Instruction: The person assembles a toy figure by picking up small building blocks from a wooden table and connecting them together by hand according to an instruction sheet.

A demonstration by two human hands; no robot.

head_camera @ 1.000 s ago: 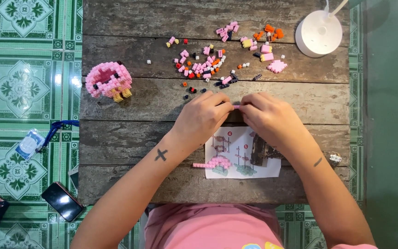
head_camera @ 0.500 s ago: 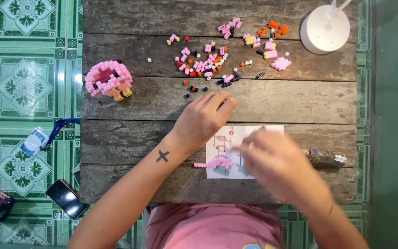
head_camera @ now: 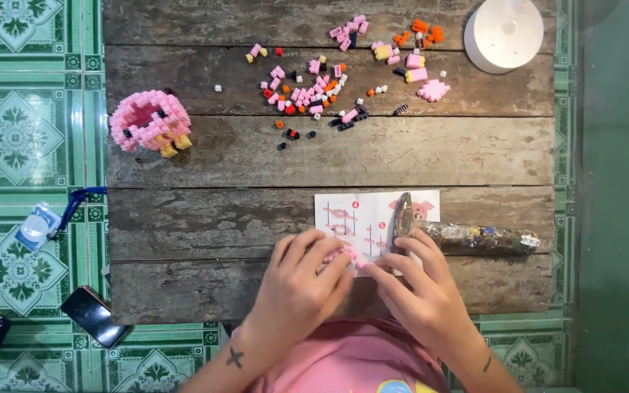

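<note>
Your left hand (head_camera: 301,285) and right hand (head_camera: 418,291) both pinch a small pink brick piece (head_camera: 346,255) — fingertips meeting. It sits over the instruction sheet (head_camera: 373,215), near the table's (head_camera: 256,211) near edge.

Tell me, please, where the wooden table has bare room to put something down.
Free: the middle planks between the pink block figure and the instruction sheet, and the near-left corner beside the left hand. Crowded: the far edge, with loose small blocks and a white round object.
</note>
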